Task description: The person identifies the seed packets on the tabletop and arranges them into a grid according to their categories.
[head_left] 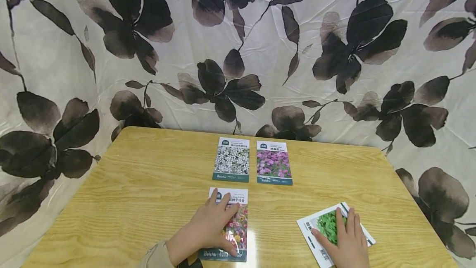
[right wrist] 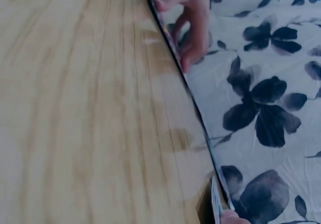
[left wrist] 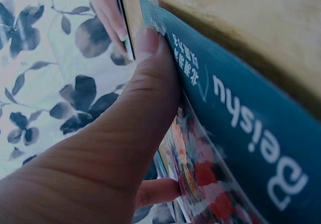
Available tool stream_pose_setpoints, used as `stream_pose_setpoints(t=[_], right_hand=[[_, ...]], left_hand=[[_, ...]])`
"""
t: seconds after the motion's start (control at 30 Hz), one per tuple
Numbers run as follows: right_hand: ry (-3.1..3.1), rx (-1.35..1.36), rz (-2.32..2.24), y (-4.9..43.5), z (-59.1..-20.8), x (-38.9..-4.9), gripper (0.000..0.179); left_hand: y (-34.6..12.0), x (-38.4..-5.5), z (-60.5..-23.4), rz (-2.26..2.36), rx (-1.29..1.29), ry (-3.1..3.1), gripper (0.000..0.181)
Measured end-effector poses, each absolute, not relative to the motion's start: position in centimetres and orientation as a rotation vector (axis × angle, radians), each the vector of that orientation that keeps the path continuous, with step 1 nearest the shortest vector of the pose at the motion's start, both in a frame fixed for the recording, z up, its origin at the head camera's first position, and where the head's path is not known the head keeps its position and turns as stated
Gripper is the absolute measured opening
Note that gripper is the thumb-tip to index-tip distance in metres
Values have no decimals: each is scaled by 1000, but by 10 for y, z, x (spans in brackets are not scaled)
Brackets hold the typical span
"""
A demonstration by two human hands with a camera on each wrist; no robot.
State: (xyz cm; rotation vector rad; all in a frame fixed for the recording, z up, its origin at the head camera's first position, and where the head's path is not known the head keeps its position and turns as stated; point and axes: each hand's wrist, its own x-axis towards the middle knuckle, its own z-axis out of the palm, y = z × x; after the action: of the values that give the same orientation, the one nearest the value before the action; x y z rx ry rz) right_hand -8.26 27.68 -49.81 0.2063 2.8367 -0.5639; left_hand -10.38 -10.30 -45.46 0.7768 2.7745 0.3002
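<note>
My left hand (head_left: 212, 224) spreads over a flower seed packet (head_left: 241, 218) with a mixed-flower picture near the table's front. Its fingertips touch the upper part, and the thumb (left wrist: 150, 78) rests by the teal bottom band marked Beishu. To the right, my right hand (head_left: 349, 241) holds a seed packet (head_left: 325, 226) with a green leaf picture, thumb at one side and fingers across the other. This packet is turned at an angle; the hand covers part of it. In the right wrist view only a thin edge of the packet (right wrist: 215, 199) shows beside a fingertip.
Behind the hands lie a white-flower seed packet (head_left: 231, 160) and a pink-flower seed packet (head_left: 274, 163), side by side with a narrow gap. The wooden table (head_left: 148, 177) ends at a floral cloth (head_left: 282, 65) hanging along its back edge.
</note>
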Motion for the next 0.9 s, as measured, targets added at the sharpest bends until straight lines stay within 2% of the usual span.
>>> stream_pose_setpoints(t=[0.57,0.9], right_hand=[[2936,199,-649,265,-497,-78,108],[3055,65,-862,269,-495,-76,81]], left_hand=[[-103,-105,-453,278,775,2770,113],[-103,-105,-454,271,792,2776,112]])
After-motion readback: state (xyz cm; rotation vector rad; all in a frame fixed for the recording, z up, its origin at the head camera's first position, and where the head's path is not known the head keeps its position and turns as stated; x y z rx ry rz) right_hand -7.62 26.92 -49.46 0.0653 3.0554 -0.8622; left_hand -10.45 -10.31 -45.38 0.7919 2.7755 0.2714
